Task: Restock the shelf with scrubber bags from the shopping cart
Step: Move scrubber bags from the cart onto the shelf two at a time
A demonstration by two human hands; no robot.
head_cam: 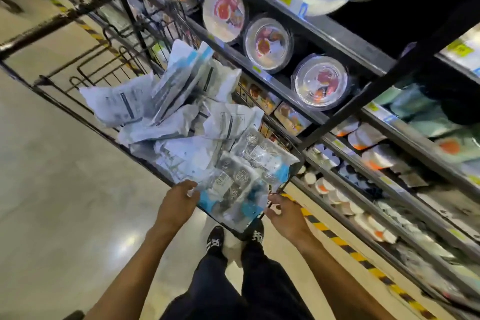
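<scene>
Directly at 12 o'clock from the gap between the two hands, the scrubber bags (241,179) lie piled in the near end of the shopping cart (52,96), clear plastic packs with round metal coils and blue patches showing through. The left hand (179,200) sits at the pile's 7 o'clock corner, its thumb and fingers curled onto the edge of the nearest bag, and through the blur it seems to pinch the plastic there. The right hand (283,215) is at the pile's 4 o'clock side, just beside the bags and the cart's dark near corner, with its fingers loosely curled. Whether it grasps the bag, touches the rim or holds nothing cannot be told. Farther along the cart, toward 11 o'clock, a heap of white pouches (124,104) with printed labels lies tumbled against each other and against the wire side. The shelf (337,41) runs along the cart's right side, from 12 o'clock down toward 4 o'clock, and the cart stands close beside it. Its upper tiers carry clear lidded bowls (320,82) standing on edge, while the lower tiers hold rows of smaller white and orange items, too blurred to name. The person's dark shoes (215,239) stand on the pale glossy floor (65,189) at 6 o'clock, under the cart's near end, and yellow-and-black striped tape (345,247) runs along the foot of the shelf.
</scene>
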